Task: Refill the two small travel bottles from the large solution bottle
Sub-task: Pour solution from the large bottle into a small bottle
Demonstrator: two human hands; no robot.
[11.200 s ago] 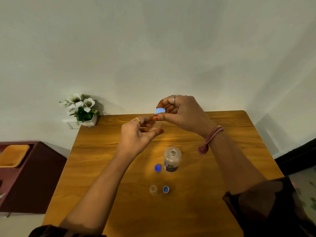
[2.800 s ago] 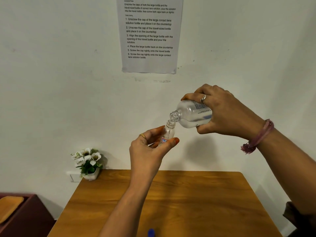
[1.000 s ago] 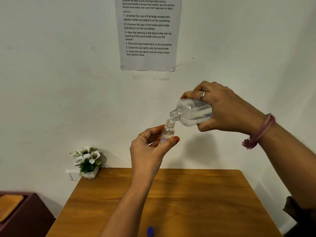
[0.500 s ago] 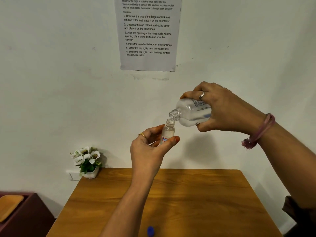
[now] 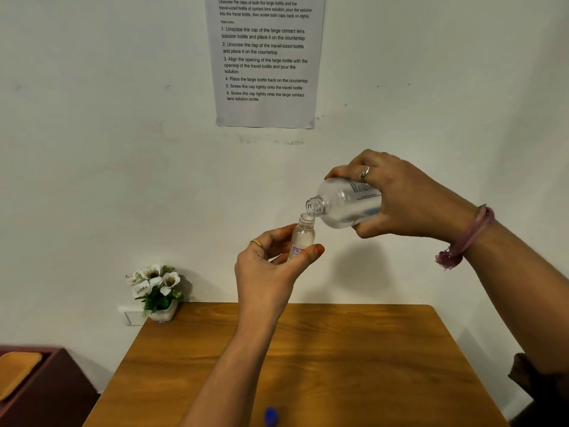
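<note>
A: What takes up most of the view?
B: A pale wall, with a printed sheet of numbered steps taped high on it. Below it the wooden surface runs out to the bottom edge.

A: And to the side?
B: A dark red cabinet at lower left with an orange pad on top. Against the wall at the surface's far left corner stands a small pot of white flowers.

A: The hands?
B: Both are raised well above the surface. The right hand has its grip clamped around the big bottle, which is tipped nearly level, open neck pointing left and slightly down. A ring shows on one finger and a pink band sits on the wrist.

A: The left one?
B: The left hand pinches a travel bottle between thumb and fingers, upright, uncapped. Its mouth sits just under the big bottle's neck, very close; I cannot tell whether they touch. Liquid fills part of both bottles.

A: Anything smaller?
B: A blue cap lies on the surface at the near edge, below the left forearm.
</note>
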